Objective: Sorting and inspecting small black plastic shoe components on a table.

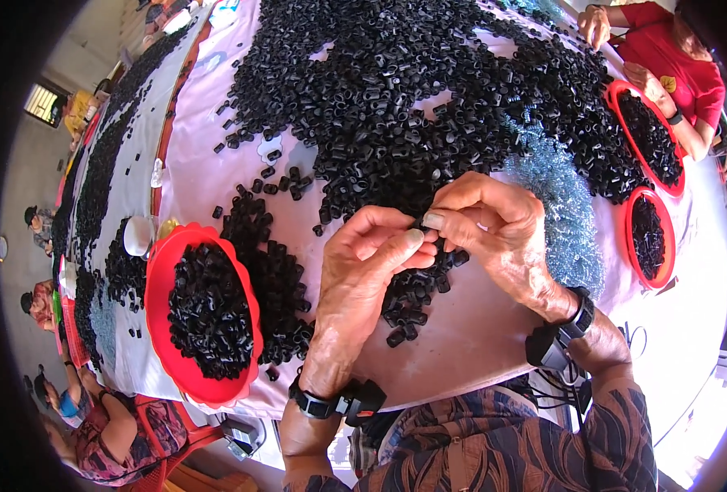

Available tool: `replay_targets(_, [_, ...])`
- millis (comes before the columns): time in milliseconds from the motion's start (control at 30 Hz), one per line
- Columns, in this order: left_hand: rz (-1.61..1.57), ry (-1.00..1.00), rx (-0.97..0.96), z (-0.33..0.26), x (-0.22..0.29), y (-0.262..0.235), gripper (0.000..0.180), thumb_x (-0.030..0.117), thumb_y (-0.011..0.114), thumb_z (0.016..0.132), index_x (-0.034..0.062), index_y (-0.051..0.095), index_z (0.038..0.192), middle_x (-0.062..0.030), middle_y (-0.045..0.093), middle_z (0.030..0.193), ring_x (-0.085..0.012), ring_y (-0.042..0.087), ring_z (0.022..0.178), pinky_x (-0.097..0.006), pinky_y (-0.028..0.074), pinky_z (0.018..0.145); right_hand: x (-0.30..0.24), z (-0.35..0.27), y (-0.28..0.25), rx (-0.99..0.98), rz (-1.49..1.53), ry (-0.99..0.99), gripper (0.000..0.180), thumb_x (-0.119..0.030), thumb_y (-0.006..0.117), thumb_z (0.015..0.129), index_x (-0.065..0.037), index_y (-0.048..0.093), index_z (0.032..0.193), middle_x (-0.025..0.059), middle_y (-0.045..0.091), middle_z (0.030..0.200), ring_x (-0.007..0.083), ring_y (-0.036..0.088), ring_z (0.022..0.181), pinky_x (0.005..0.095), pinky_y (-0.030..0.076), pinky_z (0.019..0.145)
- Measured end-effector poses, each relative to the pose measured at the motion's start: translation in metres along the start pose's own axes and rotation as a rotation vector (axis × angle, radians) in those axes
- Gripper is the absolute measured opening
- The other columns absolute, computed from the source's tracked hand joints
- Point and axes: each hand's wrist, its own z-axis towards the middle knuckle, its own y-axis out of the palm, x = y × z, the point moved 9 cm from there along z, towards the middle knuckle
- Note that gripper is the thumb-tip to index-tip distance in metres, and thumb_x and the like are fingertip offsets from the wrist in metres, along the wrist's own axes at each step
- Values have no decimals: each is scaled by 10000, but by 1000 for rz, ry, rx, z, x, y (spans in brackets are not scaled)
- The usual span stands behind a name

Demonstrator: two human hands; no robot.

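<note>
Above the near edge of the table, my left hand [372, 258] and my right hand [499, 234] meet fingertip to fingertip. Thumb and fingers of the left hand are closed on a small black plastic piece [420, 223], mostly hidden by the fingertips. The right thumb and forefinger pinch at the same spot; what they grip is too small to make out. Behind the hands spreads a large heap of short, hollow black plastic pieces [372, 107]. Beside my right hand lies a pile of thin, shiny silver-blue pieces [564, 225], possibly small springs.
Left of my hands, a red scalloped basin [255, 320] holds black pieces, with a white container [138, 236] behind it. Two red baskets [671, 254] of black pieces stand at the right, near a person in a red shirt [695, 78]. Other people sit along the left.
</note>
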Motion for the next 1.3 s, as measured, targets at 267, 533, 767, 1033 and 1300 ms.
replay_targets(267, [-30, 27, 18, 2, -1, -6, 126, 24, 643, 861, -14, 585, 965, -125, 661, 909, -197, 675, 812, -323, 573, 765, -6, -1, 7, -25, -85, -165, 83, 45, 658, 817, 33, 637, 896, 115, 624, 939, 121, 640, 763, 213, 550, 596])
replay_targets(533, [-16, 46, 13, -1, 2, -2, 112, 0, 640, 854, -8, 583, 950, -120, 659, 909, -194, 672, 819, -327, 571, 776, -9, 0, 6, -50, -7, -143, 61, 68, 641, 818, 39, 617, 866, 106, 616, 923, 130, 650, 768, 215, 559, 611])
replay_targets(767, [65, 84, 29, 0, 5, 1, 118, -38, 634, 841, -23, 571, 939, -132, 652, 892, -196, 670, 815, -316, 572, 764, 0, -1, 4, -54, 115, 13, 36, 67, 625, 830, 44, 606, 851, 98, 609, 902, 137, 659, 781, 225, 572, 627])
replay_targets(1033, [112, 91, 9, -2, 9, 4, 101, -39, 621, 854, -34, 565, 938, -144, 650, 884, -198, 667, 792, -310, 571, 745, -7, -3, 4, -29, -19, -106, 24, 48, 634, 835, 43, 613, 846, 114, 610, 915, 120, 650, 766, 219, 563, 606])
replay_targets(1300, [120, 111, 45, -4, 9, 0, 93, -16, 628, 859, -10, 562, 925, -130, 652, 902, -182, 661, 778, -308, 567, 728, -19, -3, 8, -126, -141, -202, 85, 44, 632, 832, 34, 635, 917, 126, 614, 930, 145, 652, 751, 237, 555, 588])
